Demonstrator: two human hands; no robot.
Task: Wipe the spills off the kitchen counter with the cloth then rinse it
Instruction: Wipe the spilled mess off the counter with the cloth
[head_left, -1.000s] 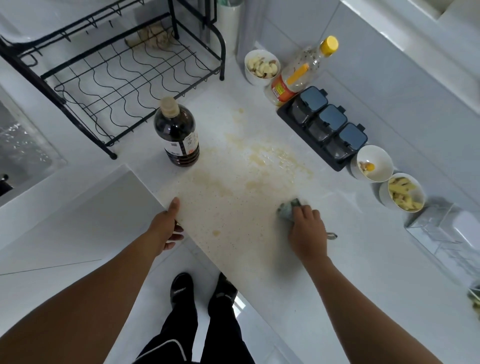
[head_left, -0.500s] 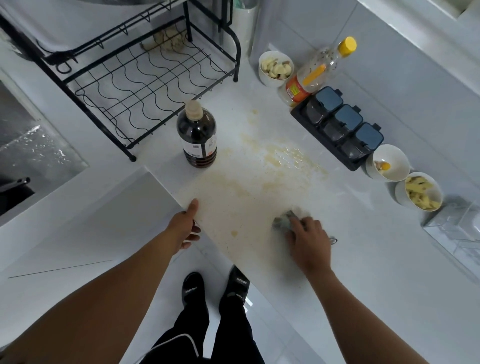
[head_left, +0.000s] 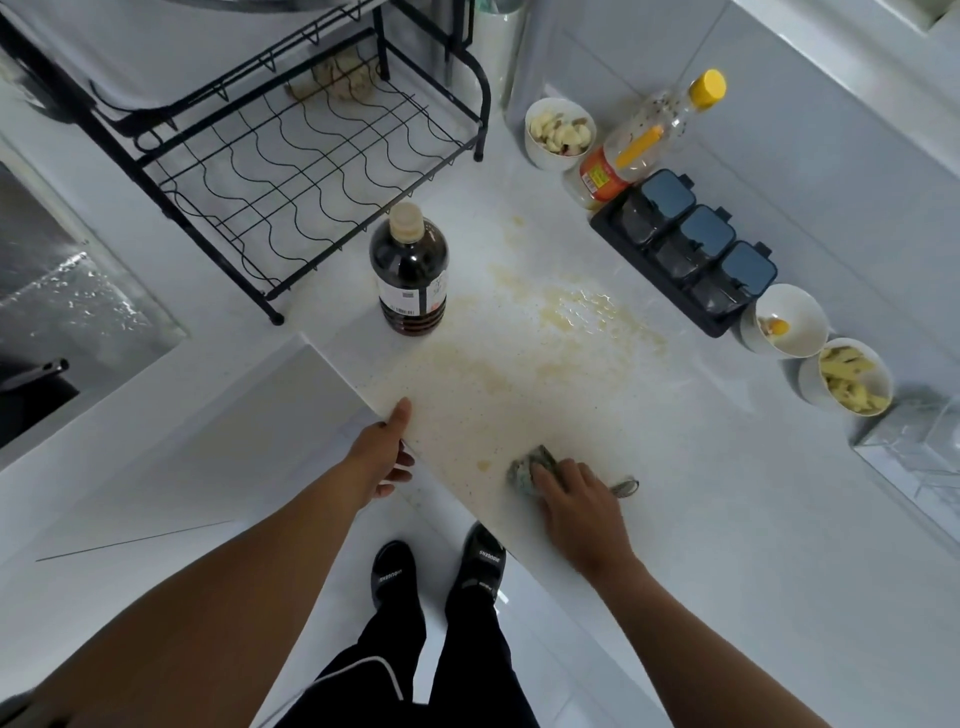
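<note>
A yellowish-brown spill (head_left: 545, 343) spreads over the middle of the white counter (head_left: 727, 519), from the dark bottle toward the spice box. My right hand (head_left: 576, 499) presses a small greenish cloth (head_left: 527, 467) flat on the counter near its front edge, at the spill's near side. Most of the cloth is hidden under the fingers; a thin bit sticks out at the right. My left hand (head_left: 382, 452) grips the counter's front edge, thumb on top, holding nothing else.
A dark sauce bottle (head_left: 409, 270) stands at the spill's left. Behind it is a black wire dish rack (head_left: 291, 161); the steel sink (head_left: 57, 296) lies at far left. A black spice box (head_left: 685, 249), an oil bottle (head_left: 639, 140) and three white bowls line the wall.
My right hand has slid the cloth leftward and nearer the front edge across the spill. The left hand stays on the counter edge. The view has shifted slightly.
</note>
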